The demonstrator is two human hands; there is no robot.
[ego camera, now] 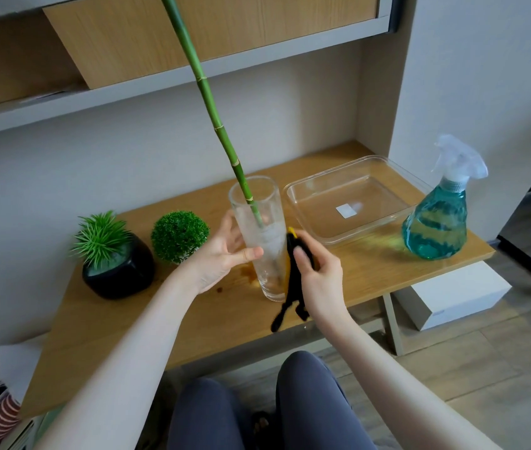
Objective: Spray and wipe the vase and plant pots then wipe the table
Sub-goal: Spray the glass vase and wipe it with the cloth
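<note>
**Two hands wipe a glass vase on a wooden table**

A person sits facing a table (192, 323), knees visible below. A tall clear vase (262, 241) stands near the front edge, holding a long green bamboo stalk (207, 102) that leans up and to the left. The left hand (222, 254) wraps the vase's left side, thumb across the front, fingers behind the glass. The right hand (317, 271) pinches a black and yellow cloth (293, 280) against the vase's right side; the cloth's ends hang below the table edge. Left of the vase sit a round green plant (179, 235), its pot mostly hidden, and a spiky plant in a black pot (118, 271). To the right lie a clear tray (351, 203) and, near the table's right end, a spray bottle (439, 216) of blue liquid.
</note>
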